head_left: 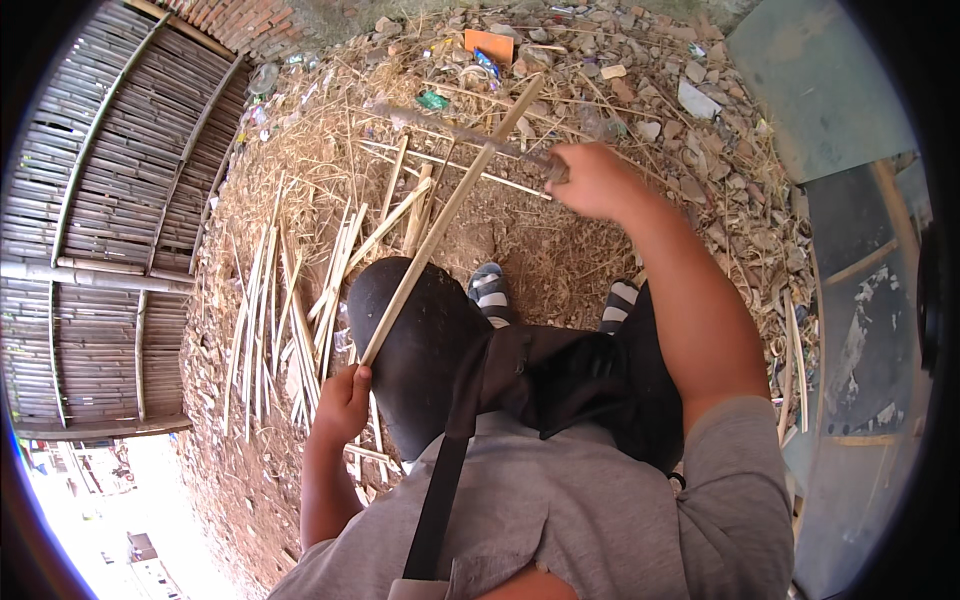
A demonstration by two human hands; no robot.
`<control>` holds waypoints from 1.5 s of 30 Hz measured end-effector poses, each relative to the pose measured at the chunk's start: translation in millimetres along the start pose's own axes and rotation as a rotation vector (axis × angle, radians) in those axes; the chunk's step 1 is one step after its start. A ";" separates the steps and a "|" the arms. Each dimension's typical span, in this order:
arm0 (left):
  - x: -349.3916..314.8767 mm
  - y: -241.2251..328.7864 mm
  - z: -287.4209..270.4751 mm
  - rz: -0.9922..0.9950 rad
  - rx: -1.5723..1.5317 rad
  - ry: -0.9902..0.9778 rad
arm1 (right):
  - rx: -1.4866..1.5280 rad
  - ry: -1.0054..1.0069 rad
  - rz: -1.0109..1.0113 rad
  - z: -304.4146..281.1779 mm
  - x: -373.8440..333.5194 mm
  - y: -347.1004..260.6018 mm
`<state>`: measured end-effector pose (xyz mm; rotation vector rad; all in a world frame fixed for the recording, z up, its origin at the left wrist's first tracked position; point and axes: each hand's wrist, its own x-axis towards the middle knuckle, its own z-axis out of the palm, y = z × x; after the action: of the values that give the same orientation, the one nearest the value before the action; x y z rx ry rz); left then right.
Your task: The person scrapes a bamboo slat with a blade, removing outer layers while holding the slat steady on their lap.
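My left hand [343,402] is closed around the near end of a long pale bamboo strip [432,240]. The strip slants up and away to the right, passing over my left knee [385,300]. Out in front, my right hand [597,180] grips the handle of a long-bladed knife [460,132], blurred by motion. Its dark blade points left and crosses the far part of the strip; I cannot tell whether the two touch. Many split bamboo strips [262,310] lie on the ground left of my knee.
A bamboo slat wall [110,220] stands at the left. Ahead lie straw, stones and litter, with an orange flat piece [489,46] and a green scrap [432,100]. Grey sheets [825,90] stand along the right. My sandalled foot [490,292] rests on the dirt.
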<state>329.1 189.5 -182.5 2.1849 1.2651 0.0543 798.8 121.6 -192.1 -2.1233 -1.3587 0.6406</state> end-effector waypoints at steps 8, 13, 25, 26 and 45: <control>2.3 0.1 -2.5 -0.024 0.003 -0.065 | -0.109 -0.052 -0.114 2.9 4.0 19.1; -0.3 1.8 -3.8 -0.042 -0.039 -0.050 | -0.021 -0.013 -0.047 1.3 -1.0 -11.0; 2.5 -20.0 -3.6 -0.086 -0.141 -0.109 | 0.008 0.078 -0.031 1.1 6.7 4.6; 2.3 -31.1 -5.6 -0.176 -0.284 -0.188 | -0.065 0.017 -0.136 6.4 -0.7 -11.3; 0.8 -0.2 -2.4 -0.034 -0.045 -0.043 | -0.009 0.043 -0.080 5.9 11.4 13.5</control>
<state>328.5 191.4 -180.8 2.1145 1.2644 0.0217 808.4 128.4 -206.6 -2.0658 -1.4177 0.5544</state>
